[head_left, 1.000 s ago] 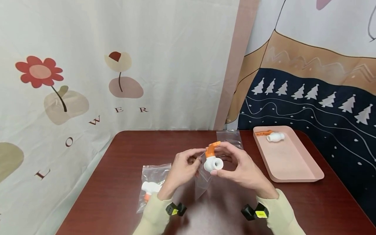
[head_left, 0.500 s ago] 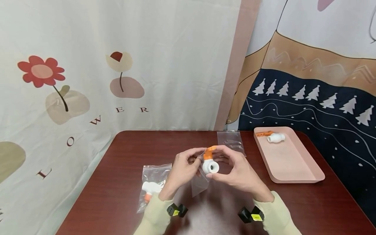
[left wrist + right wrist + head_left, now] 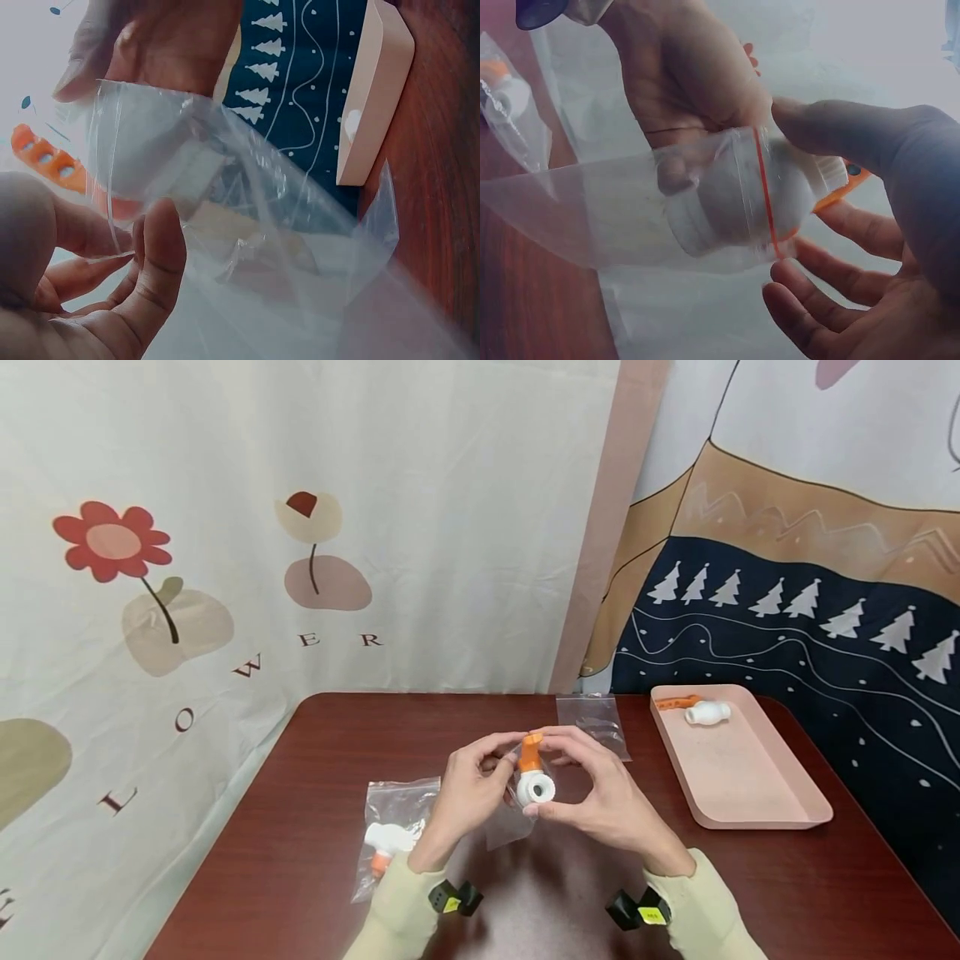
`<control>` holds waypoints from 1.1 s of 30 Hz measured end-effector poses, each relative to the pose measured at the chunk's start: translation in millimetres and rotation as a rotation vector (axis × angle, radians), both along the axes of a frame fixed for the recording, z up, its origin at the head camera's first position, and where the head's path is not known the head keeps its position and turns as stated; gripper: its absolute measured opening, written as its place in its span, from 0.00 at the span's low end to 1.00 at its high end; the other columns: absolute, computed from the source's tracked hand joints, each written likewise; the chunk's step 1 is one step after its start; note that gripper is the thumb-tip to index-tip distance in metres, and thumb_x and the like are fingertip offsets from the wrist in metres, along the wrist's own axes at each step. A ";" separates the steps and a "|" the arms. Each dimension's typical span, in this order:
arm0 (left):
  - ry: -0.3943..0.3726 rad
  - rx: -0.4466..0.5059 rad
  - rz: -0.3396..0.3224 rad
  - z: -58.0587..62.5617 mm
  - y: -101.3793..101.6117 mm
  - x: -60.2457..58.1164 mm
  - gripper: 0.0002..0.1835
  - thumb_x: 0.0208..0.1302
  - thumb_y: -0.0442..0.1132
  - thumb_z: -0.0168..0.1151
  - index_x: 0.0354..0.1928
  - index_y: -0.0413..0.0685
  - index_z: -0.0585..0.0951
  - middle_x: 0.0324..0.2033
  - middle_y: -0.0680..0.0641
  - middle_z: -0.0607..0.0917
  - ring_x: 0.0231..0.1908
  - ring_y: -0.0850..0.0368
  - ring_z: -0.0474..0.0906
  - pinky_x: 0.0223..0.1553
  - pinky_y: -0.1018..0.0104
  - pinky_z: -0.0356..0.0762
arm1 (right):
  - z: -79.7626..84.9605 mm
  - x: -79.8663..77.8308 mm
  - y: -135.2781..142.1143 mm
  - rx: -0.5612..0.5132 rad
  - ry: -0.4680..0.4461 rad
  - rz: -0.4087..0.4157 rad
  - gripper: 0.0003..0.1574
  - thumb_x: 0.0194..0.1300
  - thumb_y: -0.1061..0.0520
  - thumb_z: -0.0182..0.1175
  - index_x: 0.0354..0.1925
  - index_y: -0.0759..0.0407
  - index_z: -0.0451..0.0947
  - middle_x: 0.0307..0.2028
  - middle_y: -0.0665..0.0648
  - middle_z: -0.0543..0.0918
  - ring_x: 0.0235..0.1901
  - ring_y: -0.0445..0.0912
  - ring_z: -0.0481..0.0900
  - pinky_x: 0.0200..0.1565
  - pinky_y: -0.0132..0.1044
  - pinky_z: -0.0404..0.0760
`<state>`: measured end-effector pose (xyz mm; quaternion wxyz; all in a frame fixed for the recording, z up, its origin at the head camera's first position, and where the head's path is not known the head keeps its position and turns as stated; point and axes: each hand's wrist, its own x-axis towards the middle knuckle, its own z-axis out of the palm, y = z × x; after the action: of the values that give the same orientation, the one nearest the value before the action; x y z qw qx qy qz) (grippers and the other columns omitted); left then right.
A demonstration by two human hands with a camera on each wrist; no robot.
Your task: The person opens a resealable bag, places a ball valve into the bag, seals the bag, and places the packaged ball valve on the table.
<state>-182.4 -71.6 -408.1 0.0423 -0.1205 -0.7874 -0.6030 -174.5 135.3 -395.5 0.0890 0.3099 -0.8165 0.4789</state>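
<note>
A white plastic ball valve [image 3: 535, 788] with an orange handle [image 3: 531, 753] is held up over the table between both hands. My left hand [image 3: 467, 789] pinches a clear zip bag [image 3: 510, 828] near its mouth. In the right wrist view, the valve's rounded white body [image 3: 784, 199] sits partly inside that bag, across its red zip line [image 3: 763, 187]; one ribbed end and the handle stick out. My right hand [image 3: 607, 797] holds the valve from the right, thumb at the lower front and fingers at the handle in the head view.
A second bagged valve [image 3: 388, 837] lies on the table [image 3: 322, 752] by the left forearm. Another clear bag [image 3: 596, 722] lies flat near the back edge. At right, a pink tray [image 3: 750, 785] holds a white valve [image 3: 707, 713] with an orange handle.
My right hand has moved left with the valve, bringing it closer to the left hand and further into the bag. The valve has turned, its round opening now facing the head camera more squarely.
</note>
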 end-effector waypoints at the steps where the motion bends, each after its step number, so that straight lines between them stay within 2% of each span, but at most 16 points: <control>1: 0.004 0.000 0.004 0.3 0.4 -0.1 0.16 0.71 0.31 0.60 0.56 0.52 0.86 0.34 0.42 0.88 0.25 0.61 0.83 0.23 0.63 0.85 | -0.5 -0.4 -0.1 -0.013 -0.023 0.015 0.42 0.51 0.48 0.82 0.63 0.46 0.77 0.60 0.47 0.80 0.54 0.44 0.81 0.56 0.37 0.83; 4: 0.014 -0.006 0.017 1.3 1.3 -0.2 0.14 0.72 0.33 0.60 0.55 0.53 0.86 0.35 0.43 0.90 0.28 0.62 0.84 0.23 0.64 0.85 | -1.6 -0.2 0.0 -0.040 -0.105 0.039 0.42 0.52 0.49 0.81 0.64 0.47 0.76 0.60 0.50 0.80 0.54 0.45 0.83 0.54 0.37 0.86; 7: 0.004 0.001 0.020 1.8 2.1 0.0 0.14 0.72 0.33 0.60 0.54 0.55 0.87 0.34 0.43 0.90 0.26 0.61 0.83 0.23 0.63 0.85 | -1.7 1.3 0.3 -0.042 -0.183 0.026 0.43 0.52 0.51 0.81 0.65 0.51 0.76 0.58 0.54 0.83 0.51 0.46 0.85 0.51 0.36 0.87; 14: 0.001 0.020 0.033 0.5 3.6 0.8 0.14 0.70 0.31 0.61 0.53 0.51 0.87 0.34 0.42 0.88 0.21 0.60 0.81 0.22 0.61 0.85 | -1.9 0.8 -2.4 -0.033 -0.264 -0.040 0.43 0.50 0.57 0.82 0.63 0.59 0.78 0.57 0.59 0.84 0.45 0.45 0.87 0.48 0.31 0.86; 22: 0.046 -0.069 0.149 -0.7 6.6 2.2 0.11 0.71 0.35 0.62 0.45 0.60 0.89 0.34 0.52 0.90 0.29 0.64 0.83 0.28 0.72 0.78 | -8.0 -0.8 -10.6 0.004 -0.229 -0.030 0.34 0.47 0.70 0.79 0.55 0.65 0.82 0.52 0.60 0.84 0.40 0.44 0.86 0.42 0.30 0.88; 26: 0.043 -0.038 0.149 -0.1 7.4 2.0 0.11 0.70 0.33 0.60 0.43 0.56 0.89 0.34 0.50 0.90 0.29 0.63 0.84 0.28 0.71 0.80 | -9.8 -0.6 -12.5 0.044 -0.222 -0.028 0.32 0.49 0.72 0.76 0.54 0.67 0.82 0.54 0.60 0.83 0.40 0.44 0.86 0.42 0.30 0.88; 33: 0.063 -0.033 0.144 1.3 6.8 3.6 0.10 0.70 0.32 0.61 0.45 0.50 0.89 0.35 0.49 0.90 0.27 0.63 0.82 0.24 0.73 0.78 | -6.7 0.4 -11.4 0.057 -0.234 -0.010 0.35 0.50 0.73 0.75 0.58 0.65 0.80 0.57 0.58 0.81 0.44 0.46 0.86 0.44 0.30 0.87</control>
<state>-178.9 -64.8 -406.8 0.1081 -0.0832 -0.8022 -0.5813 -174.1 123.9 -402.2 -0.0131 0.2501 -0.8362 0.4880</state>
